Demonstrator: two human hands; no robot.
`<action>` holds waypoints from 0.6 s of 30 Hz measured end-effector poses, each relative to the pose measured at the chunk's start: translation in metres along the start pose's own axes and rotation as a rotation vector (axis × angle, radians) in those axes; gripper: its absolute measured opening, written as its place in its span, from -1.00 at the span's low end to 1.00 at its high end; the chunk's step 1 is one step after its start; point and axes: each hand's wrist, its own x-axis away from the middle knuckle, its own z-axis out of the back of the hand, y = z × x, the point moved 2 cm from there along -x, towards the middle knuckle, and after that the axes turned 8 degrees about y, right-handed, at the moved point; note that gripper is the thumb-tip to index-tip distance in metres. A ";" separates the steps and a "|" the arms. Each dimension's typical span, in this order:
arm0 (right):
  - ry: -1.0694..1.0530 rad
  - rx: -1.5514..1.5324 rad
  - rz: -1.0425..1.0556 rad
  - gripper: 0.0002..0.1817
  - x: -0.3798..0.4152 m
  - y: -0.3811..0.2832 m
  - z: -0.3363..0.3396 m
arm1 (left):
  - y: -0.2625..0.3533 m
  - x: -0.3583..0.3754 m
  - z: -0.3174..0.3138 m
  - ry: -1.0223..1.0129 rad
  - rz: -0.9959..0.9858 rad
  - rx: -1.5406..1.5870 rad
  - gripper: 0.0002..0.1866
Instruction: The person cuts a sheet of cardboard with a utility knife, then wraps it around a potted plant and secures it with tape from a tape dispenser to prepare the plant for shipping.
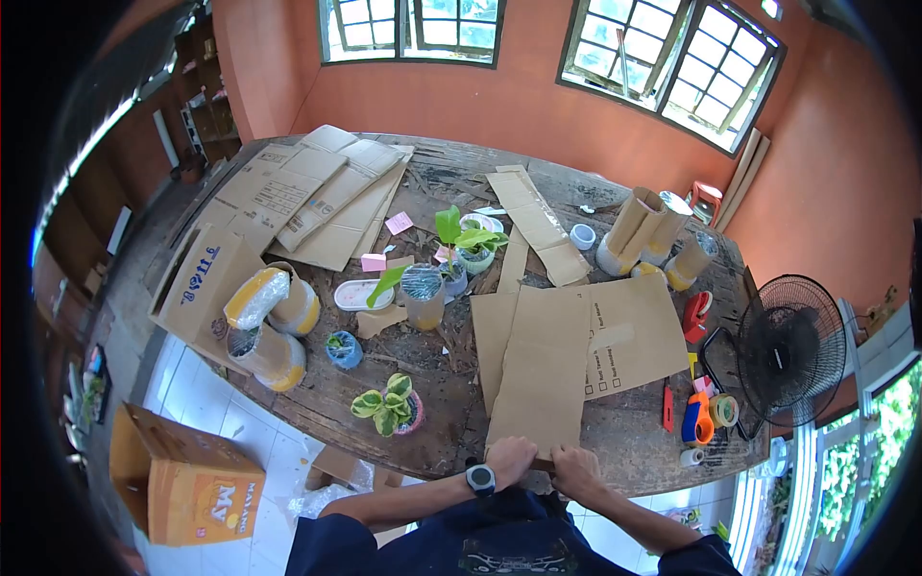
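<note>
My left hand [511, 460], with a watch on its wrist, is closed on the near edge of a brown cardboard sheet [538, 374]. Close beside it, my right hand [576, 470] grips the same edge, its fingers curled over the cardboard. The sheet lies flat and reaches away from me over the wooden table [451, 451]. Its right part carries printed checkboxes and a strip of tape. Another plain cardboard piece [488, 331] shows from under its left side. My fingertips are partly hidden.
Left of the sheet stand potted plants [388, 408] and bubble-wrapped cardboard tubes [269, 355]. To the right lie a red cutter [667, 408], a tape dispenser [698, 419] and a fan [789, 350]. Flattened cardboard [279, 197] covers the far left; a carton [197, 485] sits on the floor.
</note>
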 end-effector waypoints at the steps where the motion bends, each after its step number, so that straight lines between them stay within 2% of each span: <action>1: 0.063 -0.013 0.011 -0.82 0.001 -0.002 -0.001 | 0.003 0.001 0.009 -0.025 0.026 0.020 -0.94; 4: -0.109 0.014 -0.080 -0.83 -0.004 -0.001 -0.004 | 0.003 0.003 0.014 -0.054 0.046 0.038 -0.93; 8: -0.202 0.015 -0.081 -0.80 -0.010 -0.001 0.003 | -0.001 0.004 0.002 0.006 -0.029 -0.006 -0.94; 11: -0.295 -0.005 -0.089 -0.74 -0.014 -0.003 0.008 | -0.003 0.009 -0.005 0.195 -0.125 -0.047 -0.94; 14: -0.384 -0.106 -0.048 -0.66 -0.013 0.006 -0.003 | -0.002 0.010 0.003 -0.009 -0.036 0.003 -0.92; 18: -0.534 -0.297 0.060 -0.46 -0.018 0.036 -0.023 | 0.000 0.012 0.004 -0.064 -0.023 0.021 -0.89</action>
